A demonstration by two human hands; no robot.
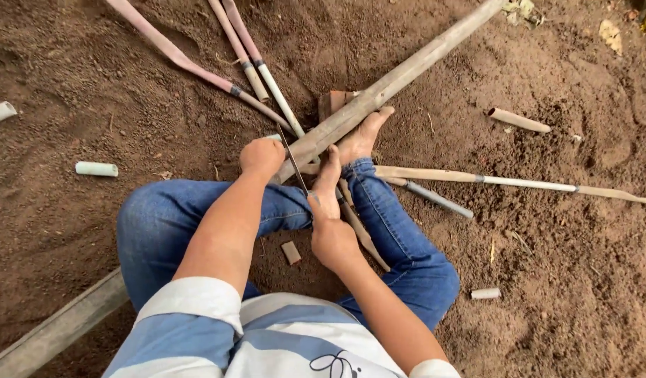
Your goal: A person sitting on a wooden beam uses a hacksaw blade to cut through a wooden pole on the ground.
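Gripping a bamboo pole (400, 77), left hand (261, 155); right hand (331, 238) holds a blade (293, 161).

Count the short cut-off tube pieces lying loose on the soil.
4: pale piece at left, another at the far left edge, tan piece upper right, small piece lower right. Others may be hidden under the legs.

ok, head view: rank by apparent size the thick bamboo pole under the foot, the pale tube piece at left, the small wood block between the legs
1. Thick bamboo pole, by far the largest.
2. Pale tube piece.
3. Small wood block, smallest, though it lies nearer the camera, so the gap with the tube piece may be understated.
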